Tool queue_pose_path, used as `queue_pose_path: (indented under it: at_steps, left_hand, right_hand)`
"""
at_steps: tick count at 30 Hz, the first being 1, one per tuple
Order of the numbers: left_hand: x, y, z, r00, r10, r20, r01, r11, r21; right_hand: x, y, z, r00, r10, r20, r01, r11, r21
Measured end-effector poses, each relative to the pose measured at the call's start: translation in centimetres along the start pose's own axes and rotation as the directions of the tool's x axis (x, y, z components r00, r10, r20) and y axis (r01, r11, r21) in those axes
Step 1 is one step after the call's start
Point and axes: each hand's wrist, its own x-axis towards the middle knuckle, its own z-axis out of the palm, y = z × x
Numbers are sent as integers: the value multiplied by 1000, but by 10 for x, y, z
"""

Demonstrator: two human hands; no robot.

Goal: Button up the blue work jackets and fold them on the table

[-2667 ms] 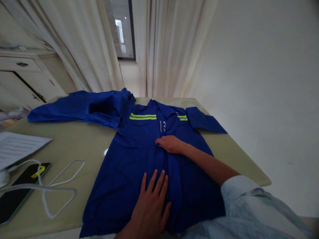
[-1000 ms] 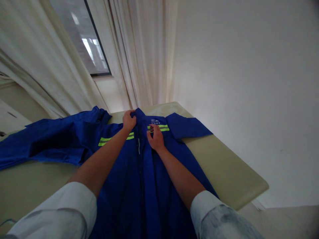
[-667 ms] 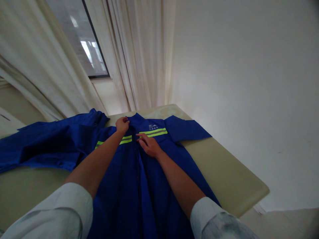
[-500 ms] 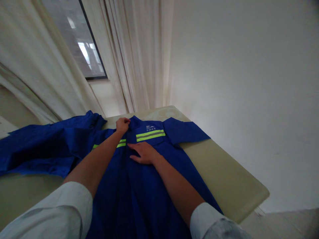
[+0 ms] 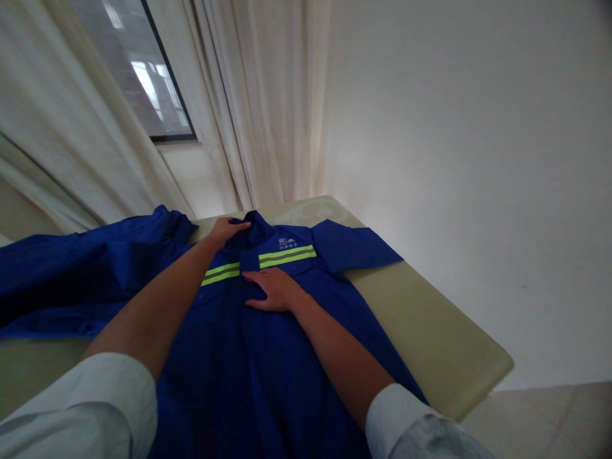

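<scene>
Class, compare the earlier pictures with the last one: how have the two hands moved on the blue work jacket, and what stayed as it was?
The left hand moved up the work jacket from near the hem to the collar. The right hand rose toward the collar, then slid down and now lies flat on the jacket's front. The jacket stayed spread on the table.
</scene>
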Motion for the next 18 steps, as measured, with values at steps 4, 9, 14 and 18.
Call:
queue_pose_path:
  at_steps: [4,9,14,18]
  left_hand:
    - [-12,12,-7,977,204,53,-210,919,334]
    - [-33,14,-10,822,566,68,-528,710,466]
    - [-65,1,-18,588,681,437,-808,472,351]
    - [-88,-8,-13,540,581,609,-841,385,379]
  right_hand:
    - [0,1,0,1000,-3,-2,3,1000,-1]
    - [0,1,0,1000,2,-11,-2,1000,-17]
    - [0,1,1,1000,6,-17,-7,999,-50]
    - [0,0,0,999,-26,-26,24,997,-79]
